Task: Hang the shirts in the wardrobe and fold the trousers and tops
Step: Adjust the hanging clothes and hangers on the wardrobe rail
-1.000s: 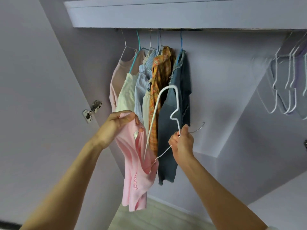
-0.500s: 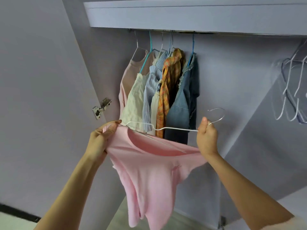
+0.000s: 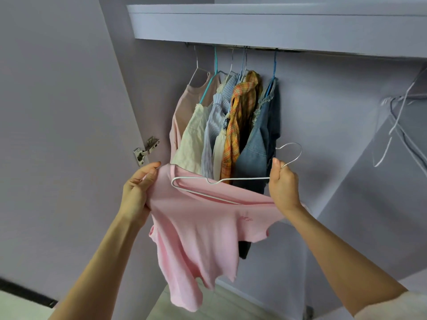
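Left hand (image 3: 136, 195) pinches the neckline edge of the pink top (image 3: 196, 239), grip curled on fabric. Right hand (image 3: 283, 187) has its grip wrapped around the neck of the white wire hanger (image 3: 221, 181), hook pointing right. Hanger lies roughly horizontal, its left shoulder inside the top's neck opening. The top is held in front of the wardrobe, below the hanging clothes (image 3: 231, 125) on the rail (image 3: 233, 46). Empty hangers (image 3: 397, 125) at right.
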Available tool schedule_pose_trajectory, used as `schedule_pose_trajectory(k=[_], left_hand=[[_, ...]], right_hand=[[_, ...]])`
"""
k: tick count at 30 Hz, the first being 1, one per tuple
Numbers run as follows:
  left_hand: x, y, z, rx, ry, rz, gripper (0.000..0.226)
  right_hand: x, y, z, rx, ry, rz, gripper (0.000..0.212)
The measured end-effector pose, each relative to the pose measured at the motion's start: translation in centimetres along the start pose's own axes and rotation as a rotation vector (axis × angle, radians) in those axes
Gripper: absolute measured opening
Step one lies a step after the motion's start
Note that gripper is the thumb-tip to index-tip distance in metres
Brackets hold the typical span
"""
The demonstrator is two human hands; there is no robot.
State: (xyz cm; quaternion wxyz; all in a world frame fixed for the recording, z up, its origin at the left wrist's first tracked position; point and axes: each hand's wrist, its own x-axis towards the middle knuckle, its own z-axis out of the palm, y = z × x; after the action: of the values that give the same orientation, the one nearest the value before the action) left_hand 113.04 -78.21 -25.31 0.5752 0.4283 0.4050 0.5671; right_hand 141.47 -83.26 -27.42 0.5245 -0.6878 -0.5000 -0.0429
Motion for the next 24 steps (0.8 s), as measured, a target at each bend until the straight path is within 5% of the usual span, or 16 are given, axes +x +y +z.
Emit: schedule_pose_trajectory(k=[4, 7, 10, 12, 14, 16, 20, 24], left_hand=[[0.4, -0.2, -0.6, -0.051, 0.039, -0.032, 0.025], [0.5, 0.0, -0.4, 0.047, 0.03, 0.038, 0.022], [0.0, 0.7, 0.5, 0.249, -0.059, 0.161, 0.021], [-0.6, 1.8, 1.3, 0.428, -0.234, 0.217, 0.02], [-0.9, 2.5, 1.7, 0.901, -0.43, 0.372, 0.017], [-0.9, 3.0, 1.7, 1.419, -0.393, 0.654, 0.021], [-1.0, 3.4, 2.3, 1.454, -0.156, 0.829, 0.023], [-0.8, -0.9, 3.3, 1.587, -0.385, 0.679, 0.039]], right_hand=[[1.3, 0.2, -0.4, 0.032, 0.023, 0.116, 0.044], [1.1, -0.4, -0.5, -0.024, -0.016, -0.022, 0.037], [-0.2, -1.5, 0.1, -0.107, -0.126, -0.245, 0.026], [-0.1, -2.1, 0.8, -0.09, -0.133, -0.207, 0.031], [0.4, -2.3, 1.4, -0.068, -0.106, -0.1, 0.036], [0.7, -2.4, 1.8, -0.079, -0.107, -0.048, 0.04], [0.2, -1.7, 1.6, -0.093, -0.117, -0.051, 0.035], [0.2, -2.3, 1.0, -0.069, -0.115, -0.122, 0.036]])
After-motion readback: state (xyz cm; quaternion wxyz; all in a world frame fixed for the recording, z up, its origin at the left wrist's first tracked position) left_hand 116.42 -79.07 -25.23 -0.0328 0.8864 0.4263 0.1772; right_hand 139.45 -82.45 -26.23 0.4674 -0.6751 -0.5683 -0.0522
